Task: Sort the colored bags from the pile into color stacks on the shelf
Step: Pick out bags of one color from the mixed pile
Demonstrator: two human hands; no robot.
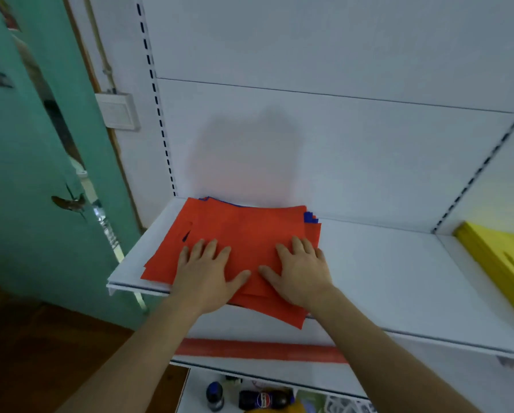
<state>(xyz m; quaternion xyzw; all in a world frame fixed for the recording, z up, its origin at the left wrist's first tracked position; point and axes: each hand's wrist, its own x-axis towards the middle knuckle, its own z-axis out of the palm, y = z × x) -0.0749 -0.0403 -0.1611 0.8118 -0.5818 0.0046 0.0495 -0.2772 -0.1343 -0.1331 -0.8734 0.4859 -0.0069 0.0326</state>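
Observation:
A stack of flat red bags (244, 231) lies on the left part of the white shelf (384, 269), its near corner hanging over the front edge. Blue bags (309, 217) peek out beneath the red ones at the back right corner and along the back edge. My left hand (205, 272) and my right hand (299, 269) lie flat on the red stack side by side, fingers spread, thumbs pointing toward each other. A yellow stack of bags (500, 257) lies at the shelf's far right.
The white back panel (309, 129) rises behind the shelf, with slotted uprights at left and right. A red price strip (261, 351) runs along a lower shelf edge. Bottles (261, 399) stand below. A teal wall (26, 174) is to the left.

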